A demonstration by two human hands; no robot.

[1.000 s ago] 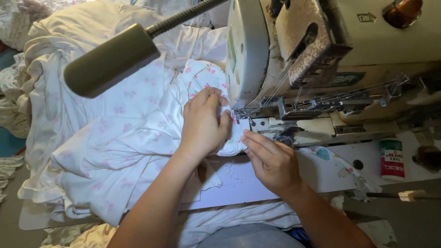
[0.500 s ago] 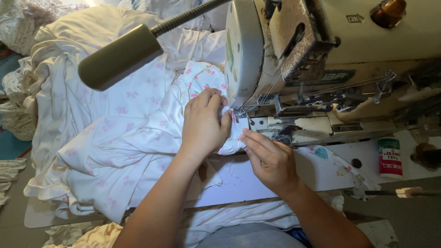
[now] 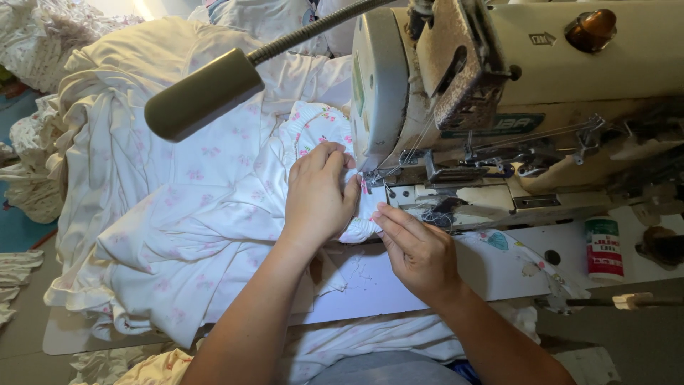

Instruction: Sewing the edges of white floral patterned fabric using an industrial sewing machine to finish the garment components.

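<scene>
Overhead, from the head camera, a grey lamp head (image 3: 203,94) on a flexible neck hangs over heaped white floral fabric (image 3: 178,214), partly blocking it. A worn cream sewing machine (image 3: 513,107) fills the upper right; a small red-and-green bottle (image 3: 603,248) stands on the worktop (image 3: 370,285). The left hand (image 3: 320,196) presses flat on the fabric beside the needle area. The right hand (image 3: 417,249) pinches the fabric's edge just below it.

Single head camera looks steeply down, close over the sewing machine (image 3: 499,107)

Small red-green-white labelled bottle (image 3: 603,249) on table, right; green plate (image 3: 490,125) on machine.
</scene>
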